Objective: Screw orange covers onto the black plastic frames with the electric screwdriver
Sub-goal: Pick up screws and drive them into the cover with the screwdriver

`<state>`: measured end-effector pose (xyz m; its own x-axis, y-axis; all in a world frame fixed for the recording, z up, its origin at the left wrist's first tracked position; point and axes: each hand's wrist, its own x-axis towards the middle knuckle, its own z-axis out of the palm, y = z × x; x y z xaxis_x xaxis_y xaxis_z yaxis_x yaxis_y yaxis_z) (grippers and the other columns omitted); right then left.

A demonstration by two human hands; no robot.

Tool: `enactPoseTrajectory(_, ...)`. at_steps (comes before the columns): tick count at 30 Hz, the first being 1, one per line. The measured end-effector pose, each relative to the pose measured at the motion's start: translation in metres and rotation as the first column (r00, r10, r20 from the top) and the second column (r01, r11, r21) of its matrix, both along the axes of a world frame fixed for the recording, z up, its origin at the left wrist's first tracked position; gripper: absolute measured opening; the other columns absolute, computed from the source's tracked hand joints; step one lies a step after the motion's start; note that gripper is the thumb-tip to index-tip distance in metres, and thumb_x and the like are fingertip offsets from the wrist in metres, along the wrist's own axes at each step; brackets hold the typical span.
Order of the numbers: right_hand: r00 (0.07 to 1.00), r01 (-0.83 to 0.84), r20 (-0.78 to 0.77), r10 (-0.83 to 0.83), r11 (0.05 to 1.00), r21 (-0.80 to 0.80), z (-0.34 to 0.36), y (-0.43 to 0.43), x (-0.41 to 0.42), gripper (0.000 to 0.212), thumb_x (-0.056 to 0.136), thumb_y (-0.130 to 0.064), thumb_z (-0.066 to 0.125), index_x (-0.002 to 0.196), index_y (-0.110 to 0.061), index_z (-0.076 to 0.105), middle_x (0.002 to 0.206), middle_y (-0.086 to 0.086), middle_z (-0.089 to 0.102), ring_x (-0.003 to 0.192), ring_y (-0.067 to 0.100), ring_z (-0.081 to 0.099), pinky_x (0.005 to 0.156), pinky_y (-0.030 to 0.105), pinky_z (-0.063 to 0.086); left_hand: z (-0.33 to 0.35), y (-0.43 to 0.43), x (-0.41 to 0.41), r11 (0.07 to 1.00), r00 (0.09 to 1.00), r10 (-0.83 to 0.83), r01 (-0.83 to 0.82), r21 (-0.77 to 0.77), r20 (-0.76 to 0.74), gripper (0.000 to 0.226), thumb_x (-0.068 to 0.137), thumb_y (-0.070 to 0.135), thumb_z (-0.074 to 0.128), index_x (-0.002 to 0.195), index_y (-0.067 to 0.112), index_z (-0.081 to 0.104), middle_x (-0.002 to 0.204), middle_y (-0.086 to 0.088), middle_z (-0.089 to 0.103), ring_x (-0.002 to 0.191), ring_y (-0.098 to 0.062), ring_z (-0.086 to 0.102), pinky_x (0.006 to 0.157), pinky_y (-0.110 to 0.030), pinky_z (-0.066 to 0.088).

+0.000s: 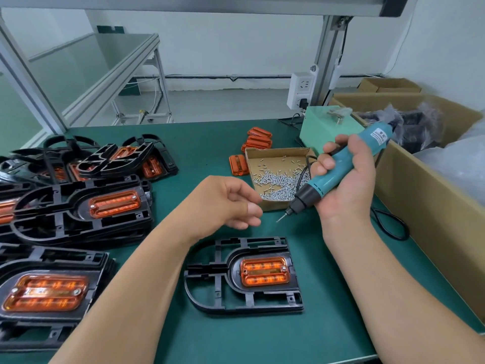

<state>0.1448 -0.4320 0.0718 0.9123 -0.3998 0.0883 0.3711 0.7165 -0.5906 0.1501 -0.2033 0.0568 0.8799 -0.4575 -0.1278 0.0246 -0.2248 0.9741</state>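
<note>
Green mat (236,337): cardboard tray (275,151) holds screws (278,185).

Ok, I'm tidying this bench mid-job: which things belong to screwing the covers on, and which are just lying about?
Job: electric screwdriver in the right hand, screws, small box, black frame, orange cover, loose orange covers, stacked frames.
Lying about: pale green box, big cartons, power socket.
</note>
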Motion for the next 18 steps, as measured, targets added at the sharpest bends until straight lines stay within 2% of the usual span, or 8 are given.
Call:
enactPoseTrajectory(2,1.0,-0.001,-0.003,0.001,1.0,0.0,-0.0002,0.0011,0.0015,0.011,0.106,-0.02,0.054,0.099,-0.011,0.056,0.079,0.005,0.062,0.055,0.011,0.048,0.053,0.023,0.045,-0.0027,-0.005,0.0,0.997,0.996,0.014,-0.02,0.07,0.085,0.01,0.088,0.013,0.084,0.093,0.016,0.076,0.079,-0.008,0.078,0.073,-0.017,0.077,0.057,-0.018,0.054)
enactPoseTrajectory(5,1.0,-0.006,-0.013,0.006,1.0,-0.003,-0.0004,0.0032,0.0027,0.01,0.104,-0.02,0.055,0.099,-0.011,0.056,0.078,0.006,0.062,0.054,0.011,0.049,0.052,0.022,0.045,-0.0059,-0.0095,0.0006,0.992,0.989,0.031,-0.047,0.114,0.142,0.01,0.085,0.018,0.087,0.089,0.022,0.079,0.071,-0.001,0.074,0.061,-0.01,0.066,0.056,-0.013,0.046)
enactPoseTrajectory(7,1.0,-0.011,-0.018,0.011,1.0,-0.008,-0.0007,0.0045,0.0031,0.01,0.104,-0.02,0.056,0.099,-0.011,0.056,0.077,0.006,0.062,0.054,0.011,0.049,0.052,0.022,0.045,-0.0049,-0.0094,0.0001,0.997,0.992,0.034,-0.043,0.068,0.122,0.012,0.089,0.013,0.083,0.097,0.02,0.079,0.079,-0.001,0.078,0.066,-0.009,0.068,0.059,-0.016,0.05)
enactPoseTrajectory(11,1.0,-0.01,-0.02,0.01,1.0,-0.023,-0.0017,0.0049,0.0036,0.01,0.103,-0.02,0.057,0.101,-0.011,0.057,0.077,0.005,0.063,0.054,0.011,0.049,0.051,0.023,0.045,-0.0008,-0.0073,-0.0023,0.996,0.999,0.021,-0.018,-0.091,0.033,0.022,0.096,-0.003,0.07,0.114,0.008,0.075,0.1,-0.01,0.081,0.089,-0.017,0.078,0.078,-0.022,0.061)
enactPoseTrajectory(13,1.0,-0.008,-0.02,0.007,1.0,-0.026,-0.0018,0.0044,0.0038,0.01,0.103,-0.02,0.057,0.101,-0.011,0.057,0.078,0.005,0.063,0.055,0.011,0.049,0.051,0.023,0.045,0.0012,-0.0069,-0.0033,0.993,1.0,0.011,-0.01,-0.116,0.013,0.025,0.095,-0.008,0.068,0.115,0.006,0.074,0.104,-0.011,0.08,0.097,-0.021,0.078,0.082,-0.024,0.062)
enactPoseTrajectory(16,1.0,-0.004,-0.016,0.004,1.0,-0.012,-0.002,0.0038,0.004,0.009,0.103,-0.02,0.057,0.101,-0.011,0.056,0.078,0.006,0.063,0.055,0.012,0.049,0.052,0.023,0.045,0.0015,-0.0065,-0.0042,0.995,1.0,-0.001,-0.001,-0.096,-0.018,0.023,0.094,-0.004,0.072,0.116,0.004,0.074,0.104,-0.011,0.081,0.104,-0.024,0.077,0.088,-0.025,0.061)
enactPoseTrajectory(18,1.0,0.0,-0.014,0.0,1.0,-0.006,-0.0015,0.0035,0.0041,0.009,0.104,-0.02,0.057,0.101,-0.011,0.056,0.079,0.006,0.062,0.055,0.012,0.049,0.053,0.023,0.045,0.0006,-0.006,-0.0043,0.995,0.999,0.002,-0.005,-0.102,-0.036,0.019,0.095,-0.003,0.071,0.114,-0.001,0.073,0.1,-0.013,0.081,0.102,-0.022,0.078,0.084,-0.022,0.06)
